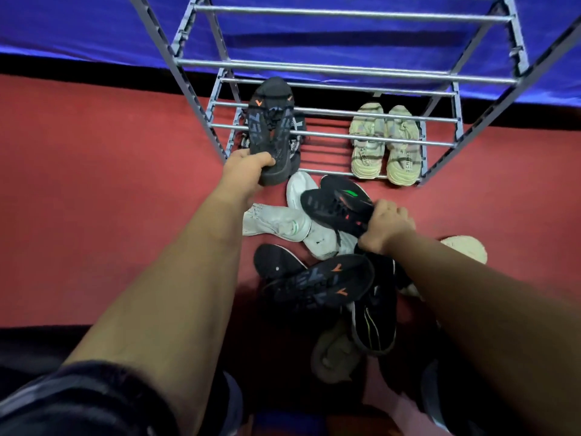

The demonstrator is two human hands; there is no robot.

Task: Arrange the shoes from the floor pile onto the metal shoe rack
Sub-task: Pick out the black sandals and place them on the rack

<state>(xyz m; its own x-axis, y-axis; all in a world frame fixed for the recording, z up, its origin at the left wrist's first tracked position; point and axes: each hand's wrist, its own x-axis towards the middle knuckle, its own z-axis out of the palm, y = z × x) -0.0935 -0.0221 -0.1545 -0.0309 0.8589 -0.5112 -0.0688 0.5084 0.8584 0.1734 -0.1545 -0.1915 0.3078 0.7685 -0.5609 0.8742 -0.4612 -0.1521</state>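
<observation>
The metal shoe rack (342, 68) stands ahead on the red floor, against a blue cloth. My left hand (243, 173) grips the heel of a black sneaker (268, 127) with orange marks, its toe pointing into the rack's left side over the lower bars. A black-and-white shoe (297, 136) lies under it on the bottom tier. My right hand (385, 225) grips a black sneaker with a green mark (338, 204) at the top of the floor pile. A pair of pale beige sandals (385, 143) rests on the bottom tier at right.
The floor pile holds two white sneakers (292, 223), a matching black shoe with orange marks (317, 286), a black insole (276, 262), a black shoe with a green stripe (374, 322), an olive shoe (334, 352) and a cream shoe (465, 247). Red floor lies open at left.
</observation>
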